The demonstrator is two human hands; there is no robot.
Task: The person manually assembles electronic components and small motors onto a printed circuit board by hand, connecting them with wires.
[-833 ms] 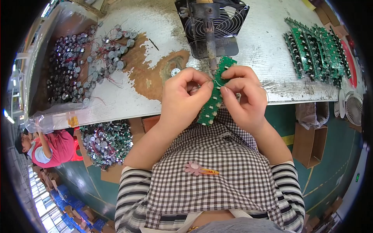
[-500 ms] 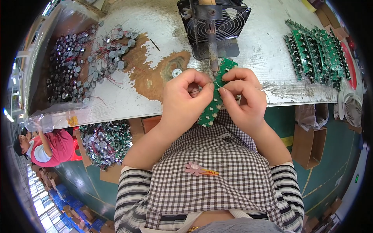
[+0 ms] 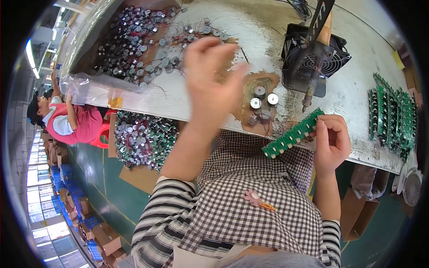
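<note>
My right hand (image 3: 332, 142) pinches the upper end of a long green circuit board (image 3: 290, 137) between thumb and fingers. The board slants over the table's front edge, with small pale connectors along it. My left hand (image 3: 213, 82) is raised over the table, blurred by motion, thumb and fingers apart with nothing visible in them. Beside it lie several small round metal motors (image 3: 255, 103) on a bare brown patch. A soldering iron (image 3: 311, 85) points down on its stand above the board, apart from it.
A heap of wired motors (image 3: 134, 58) fills the table's left. Behind the iron stands a black fan (image 3: 326, 56). Green boards (image 3: 389, 118) are stacked at the right, near a white fan (image 3: 410, 187). Below left sits a pile of motors and boards (image 3: 143, 140); a person (image 3: 73, 120) sits beyond.
My left hand has let go of the board area and swung left toward the motor heap. My right hand keeps the board, now away from the iron's tip. The view has turned left.
</note>
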